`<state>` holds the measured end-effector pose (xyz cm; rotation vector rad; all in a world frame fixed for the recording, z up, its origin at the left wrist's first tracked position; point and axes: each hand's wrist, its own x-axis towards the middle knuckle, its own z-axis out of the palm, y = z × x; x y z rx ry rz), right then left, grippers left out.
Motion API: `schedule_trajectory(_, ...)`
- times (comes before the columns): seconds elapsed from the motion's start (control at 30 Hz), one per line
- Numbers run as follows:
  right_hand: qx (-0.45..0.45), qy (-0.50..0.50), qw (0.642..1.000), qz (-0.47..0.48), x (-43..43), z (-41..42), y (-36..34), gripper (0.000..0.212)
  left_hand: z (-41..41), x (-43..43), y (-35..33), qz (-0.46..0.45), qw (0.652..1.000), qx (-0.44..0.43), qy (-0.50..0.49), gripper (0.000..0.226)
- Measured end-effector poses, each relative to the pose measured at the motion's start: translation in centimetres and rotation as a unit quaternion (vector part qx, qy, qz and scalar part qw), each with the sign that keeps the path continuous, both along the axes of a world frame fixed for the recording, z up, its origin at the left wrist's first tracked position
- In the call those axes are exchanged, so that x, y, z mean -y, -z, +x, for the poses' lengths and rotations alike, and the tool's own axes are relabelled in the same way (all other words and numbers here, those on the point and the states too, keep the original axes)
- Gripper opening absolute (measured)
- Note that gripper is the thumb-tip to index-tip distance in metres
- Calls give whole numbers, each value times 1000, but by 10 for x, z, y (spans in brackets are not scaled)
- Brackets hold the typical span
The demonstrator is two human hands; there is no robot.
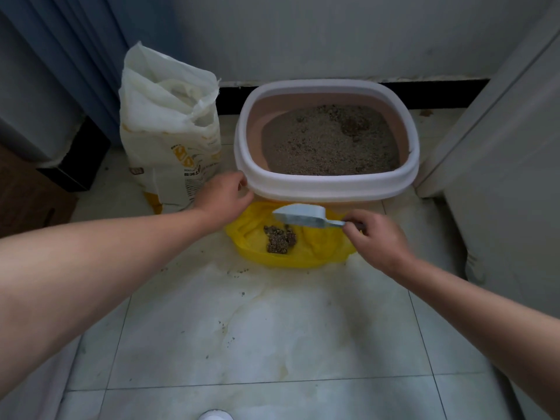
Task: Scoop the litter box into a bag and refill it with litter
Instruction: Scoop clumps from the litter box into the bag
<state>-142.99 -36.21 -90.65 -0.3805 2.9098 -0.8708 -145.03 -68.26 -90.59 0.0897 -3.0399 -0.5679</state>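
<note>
Between the hands, clumps (280, 240) already sit in the bag (321, 253); right hand (375, 237) grips the scoop (303, 216), left hand (225, 197) pinches the bag's edge. More scooping from the box (327, 186) remains, and the sack (169, 131) is untouched.

Two bare forearms enter from the near corners and converge toward the centre. The left hand (225, 197), back uppermost, reaches farther, its fingers curled loosely with thumb and fingertips drawn together; whether they pinch anything cannot be told. The right hand (378, 237), back uppermost and wrist slightly bent, closes its fingers around the handle of a scoop (303, 215).
</note>
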Motion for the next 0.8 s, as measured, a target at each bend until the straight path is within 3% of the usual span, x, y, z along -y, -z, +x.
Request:
schedule_trajectory(0.23, -15, 107, 987, -116, -28, -25, -22, 32, -17, -31, -11, -53, 991, -109, 64, 30)
schedule_trajectory(0.43, 2, 201, 970, -137, -45, -51, -28, 34, -37, -59, -4, -35, 991, -75, 108, 36)
schedule_trajectory(0.6, 33, 216, 965, -147, -47, -67, -20, 34, -48, -71, 2, -22, 989, -81, 122, 33)
schedule_trajectory(0.8, -3, 215, 969, -123, -42, -91, -8, 26, -60, -80, 11, 4, 986, -79, 145, 32)
